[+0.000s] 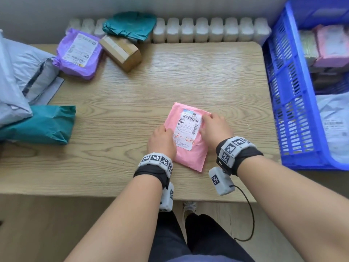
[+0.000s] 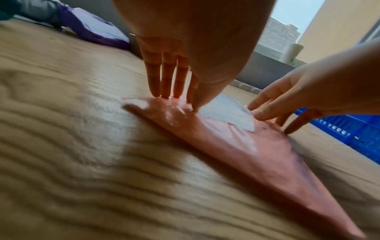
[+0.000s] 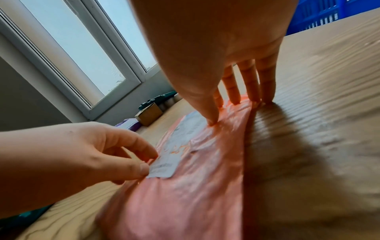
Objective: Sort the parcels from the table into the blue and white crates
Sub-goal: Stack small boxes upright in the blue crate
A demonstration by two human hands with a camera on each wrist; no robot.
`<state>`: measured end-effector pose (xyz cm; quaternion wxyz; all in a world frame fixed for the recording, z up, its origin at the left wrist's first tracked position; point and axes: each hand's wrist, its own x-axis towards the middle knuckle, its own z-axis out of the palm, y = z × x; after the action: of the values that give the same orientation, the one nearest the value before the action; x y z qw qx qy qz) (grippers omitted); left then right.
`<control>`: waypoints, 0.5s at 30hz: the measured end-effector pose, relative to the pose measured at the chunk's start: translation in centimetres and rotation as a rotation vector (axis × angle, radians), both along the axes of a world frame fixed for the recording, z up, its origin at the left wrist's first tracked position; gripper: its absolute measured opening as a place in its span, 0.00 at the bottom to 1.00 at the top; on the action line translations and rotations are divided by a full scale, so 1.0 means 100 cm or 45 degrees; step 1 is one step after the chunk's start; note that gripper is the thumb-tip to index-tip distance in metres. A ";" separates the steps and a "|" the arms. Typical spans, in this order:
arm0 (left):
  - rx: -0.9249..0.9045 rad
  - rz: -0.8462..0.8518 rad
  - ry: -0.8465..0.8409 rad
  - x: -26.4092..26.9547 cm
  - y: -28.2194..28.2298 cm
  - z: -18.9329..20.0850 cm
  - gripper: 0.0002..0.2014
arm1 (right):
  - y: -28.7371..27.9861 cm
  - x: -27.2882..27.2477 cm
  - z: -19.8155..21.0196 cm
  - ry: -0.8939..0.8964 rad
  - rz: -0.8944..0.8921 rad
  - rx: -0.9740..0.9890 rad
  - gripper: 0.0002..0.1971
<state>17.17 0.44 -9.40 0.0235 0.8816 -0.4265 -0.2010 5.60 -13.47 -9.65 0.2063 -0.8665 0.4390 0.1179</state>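
Observation:
A flat pink parcel (image 1: pixel 190 152) with a white shipping label lies on the wooden table (image 1: pixel 132 91), near its front edge. My left hand (image 1: pixel 163 138) rests on the parcel's left edge, fingers straight, fingertips (image 2: pixel 164 95) and thumb touching the plastic. My right hand (image 1: pixel 215 129) presses on the right edge, its straight fingertips (image 3: pixel 236 100) down on the pink parcel (image 3: pixel 195 186). Neither hand has lifted it. The blue crate (image 1: pixel 294 110) stands just right of the table. No white crate is in view.
A purple parcel (image 1: pixel 78 53), a cardboard box (image 1: pixel 121 52) and a teal bag (image 1: pixel 130 25) sit at the back left. Another teal parcel (image 1: pixel 43 124) and grey-blue bags (image 1: pixel 17 82) crowd the left edge. The blue crate holds a pink parcel (image 1: pixel 332 46) and a white one (image 1: pixel 334 120).

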 end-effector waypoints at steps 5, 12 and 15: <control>-0.108 0.266 0.125 -0.005 0.003 0.001 0.12 | 0.002 0.006 -0.002 -0.179 -0.007 0.073 0.29; -0.167 0.478 -0.014 0.003 -0.003 0.002 0.15 | 0.021 -0.012 0.001 -0.185 -0.290 -0.215 0.17; -0.113 0.449 -0.029 0.002 -0.003 -0.005 0.16 | 0.030 -0.012 -0.005 -0.044 -0.261 -0.225 0.20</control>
<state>17.34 0.10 -9.95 0.0925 0.9430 -0.2739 -0.1646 4.41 -10.52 -10.15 0.1477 -0.8337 0.5304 0.0421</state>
